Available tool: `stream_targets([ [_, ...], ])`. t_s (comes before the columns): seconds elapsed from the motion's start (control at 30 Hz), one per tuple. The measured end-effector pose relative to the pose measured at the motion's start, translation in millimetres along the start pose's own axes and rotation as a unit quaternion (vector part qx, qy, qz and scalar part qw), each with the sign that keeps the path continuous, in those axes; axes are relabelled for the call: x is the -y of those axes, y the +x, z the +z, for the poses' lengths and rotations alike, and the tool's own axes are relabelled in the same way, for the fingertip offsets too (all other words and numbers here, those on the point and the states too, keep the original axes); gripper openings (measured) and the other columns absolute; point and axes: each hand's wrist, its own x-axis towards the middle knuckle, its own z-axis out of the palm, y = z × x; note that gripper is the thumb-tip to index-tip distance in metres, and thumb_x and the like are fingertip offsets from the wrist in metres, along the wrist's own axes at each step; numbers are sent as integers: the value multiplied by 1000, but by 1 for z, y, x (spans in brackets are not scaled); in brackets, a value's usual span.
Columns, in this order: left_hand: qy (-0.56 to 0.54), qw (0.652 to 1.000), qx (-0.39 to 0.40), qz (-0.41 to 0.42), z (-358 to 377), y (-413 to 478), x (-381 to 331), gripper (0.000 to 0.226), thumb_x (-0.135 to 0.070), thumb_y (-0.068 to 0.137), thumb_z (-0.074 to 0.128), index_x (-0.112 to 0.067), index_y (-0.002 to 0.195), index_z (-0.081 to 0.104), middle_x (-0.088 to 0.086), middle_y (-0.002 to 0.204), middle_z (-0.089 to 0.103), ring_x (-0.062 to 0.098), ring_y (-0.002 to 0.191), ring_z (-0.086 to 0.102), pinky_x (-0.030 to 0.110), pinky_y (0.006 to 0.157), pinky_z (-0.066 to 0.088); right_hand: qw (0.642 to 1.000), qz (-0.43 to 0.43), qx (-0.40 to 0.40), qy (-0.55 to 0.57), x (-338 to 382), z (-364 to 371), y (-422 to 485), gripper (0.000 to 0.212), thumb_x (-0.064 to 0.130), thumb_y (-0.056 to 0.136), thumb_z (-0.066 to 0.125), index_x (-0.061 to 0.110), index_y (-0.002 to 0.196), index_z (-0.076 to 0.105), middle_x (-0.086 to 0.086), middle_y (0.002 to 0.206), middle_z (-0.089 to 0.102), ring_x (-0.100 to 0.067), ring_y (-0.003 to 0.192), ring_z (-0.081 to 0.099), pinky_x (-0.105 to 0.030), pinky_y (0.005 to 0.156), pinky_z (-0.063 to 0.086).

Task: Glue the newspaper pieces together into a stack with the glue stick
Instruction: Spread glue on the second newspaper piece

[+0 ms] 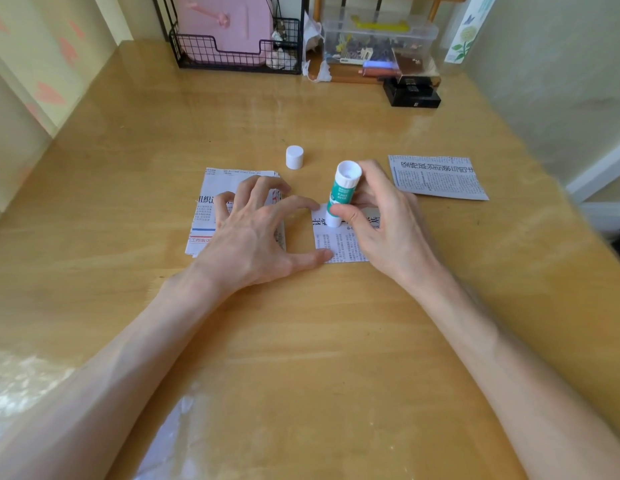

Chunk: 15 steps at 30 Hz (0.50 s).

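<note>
Gluing step: R hand [381, 216] pinched glue stick [342, 192], tip down on paper piece [339, 244], mid-counter. L hand [253, 233] spread, pinning it. Next, probably: press piece onto stack [204, 209], edges aligned.

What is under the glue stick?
A newspaper piece, lying on the table. The right hand holds the glue stick tip-down on it, so the spot right beneath, and any glue there, is hidden.

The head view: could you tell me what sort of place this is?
Probably a home study corner: a wooden desk, a wire organiser and a clear storage box against the wall.
</note>
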Motion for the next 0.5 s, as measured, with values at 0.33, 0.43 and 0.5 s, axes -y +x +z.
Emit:
stream_targets([
  [0.33, -10, 1000, 10, 2, -1, 1, 0, 81, -98, 62, 58, -58, 132, 52, -17, 139, 37, 12, 143, 25, 43, 113, 16, 990, 24, -115, 85, -7, 0, 7, 22, 9, 101, 70, 4, 119, 59, -1, 103, 73, -12, 99, 76, -38, 90, 61],
  [0.43, -4, 1000, 10, 0, 0, 1, 1, 82, -98, 61, 50, -58, 133, 52, -16, 141, 37, 13, 144, 24, 44, 114, 16, 984, 38, -139, 101, -3, -5, 9, 29, 19, 100, 73, 2, 119, 59, 2, 103, 74, -13, 99, 75, -29, 89, 59],
  [0.5, 5, 1000, 11, -2, 0, 1, 1, 82, -99, 61, 49, -59, 133, 52, -16, 142, 37, 13, 145, 23, 45, 113, 16, 988, 33, -108, 107, 0, -1, 10, 26, 20, 100, 73, 5, 116, 58, 2, 102, 74, -13, 97, 74, -31, 89, 59],
])
